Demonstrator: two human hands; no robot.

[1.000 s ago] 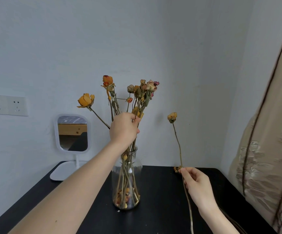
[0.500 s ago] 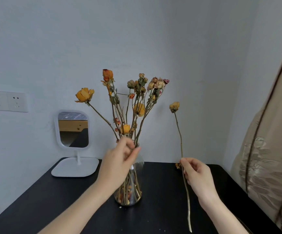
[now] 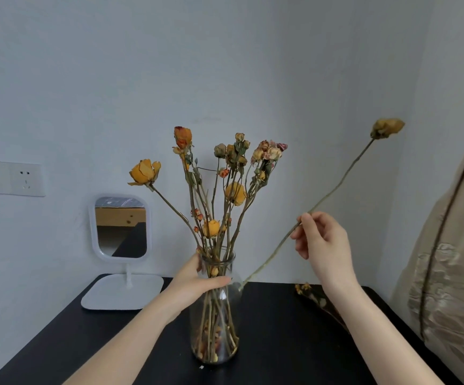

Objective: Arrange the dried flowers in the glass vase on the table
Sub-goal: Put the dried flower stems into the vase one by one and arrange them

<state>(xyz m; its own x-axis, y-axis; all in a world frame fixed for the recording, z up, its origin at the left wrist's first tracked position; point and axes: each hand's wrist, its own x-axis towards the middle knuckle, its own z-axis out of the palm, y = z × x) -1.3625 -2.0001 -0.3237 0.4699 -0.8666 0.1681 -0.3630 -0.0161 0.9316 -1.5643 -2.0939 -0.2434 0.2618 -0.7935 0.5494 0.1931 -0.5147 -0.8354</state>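
1. A pale wall [image 3: 225, 65] filled the background, and a beige patterned curtain [image 3: 452, 273] hung along the right edge.
2. The black worktop [image 3: 280, 343] ran across the lower part of the view and carried everything else.
3. A white-framed mirror [image 3: 121, 226] stood on its flat white base at the rear left of the worktop, close to the wall.
4. The glass vase [image 3: 215, 337] stood upright near the middle of the worktop. A bunch of dried flowers [image 3: 235, 193] already stood in it, their stems crossing inside the glass and their yellow, orange and faded pink heads fanning out above the rim.
5. The left grip [image 3: 194, 284] was wrapped around the vase at its neck, with the thumb lying across the front of the glass.
6. The right grip [image 3: 322, 245] was raised to the right of the vase and pinched a single dried flower [image 3: 339, 187] partway along its stem.
7. That flower slanted, its brownish-yellow head [image 3: 387, 127] high at the right. Its lower end was just beside the vase's right shoulder, outside the glass; whether it touched could not be told.
8. A white double socket plate [image 3: 8, 177] sat on the wall at the far left.
9. A few more loose dried stems [image 3: 304, 289] lay on the worktop behind the right forearm.
10. A tiny white speck [image 3: 201, 367] lay by the vase's foot.
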